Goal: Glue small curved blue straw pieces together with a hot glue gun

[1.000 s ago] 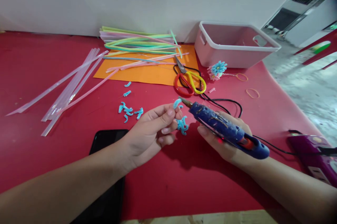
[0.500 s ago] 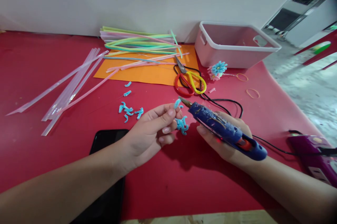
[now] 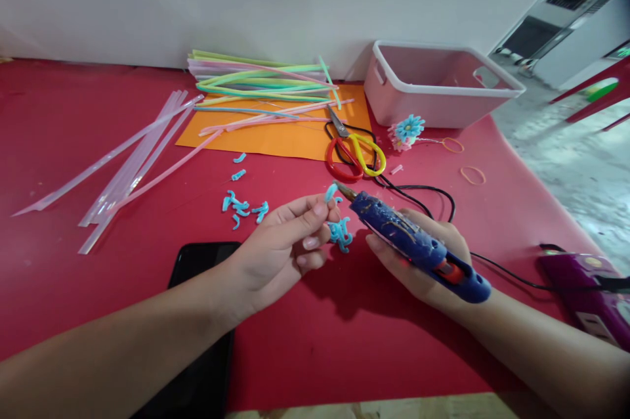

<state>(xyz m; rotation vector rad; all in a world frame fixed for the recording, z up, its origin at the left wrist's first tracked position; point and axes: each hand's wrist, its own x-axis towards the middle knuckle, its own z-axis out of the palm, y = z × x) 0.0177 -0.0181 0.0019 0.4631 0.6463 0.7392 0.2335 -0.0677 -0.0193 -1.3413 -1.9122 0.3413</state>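
Between thumb and forefinger my left hand (image 3: 290,242) pinches a short blue pipe cleaner piece (image 3: 331,193). My right hand (image 3: 418,261) is wrapped round a dark blue glue gun (image 3: 408,232) with a worn, glue-smeared body. Its metal nozzle points left and meets the upper end of the held piece, or comes very close to it. Below my left fingertips lies a small heap of blue pipe cleaner bits (image 3: 340,234), partly hidden by the hand. More curled blue bits (image 3: 237,203) are scattered to the left.
Scissors (image 3: 352,150) and pipe cleaners (image 3: 260,84) lie on orange paper (image 3: 236,143). Glue sticks (image 3: 142,156) are at left, a phone (image 3: 201,255) under my left forearm. A pink basket (image 3: 438,104), blue-and-pink flower (image 3: 408,130), rubber band (image 3: 473,175) and purple power strip (image 3: 585,294) stand right.
The glue gun's rear has shifted slightly left and down in my right hand, its nozzle staying at the blue piece. My left hand has hardly moved.
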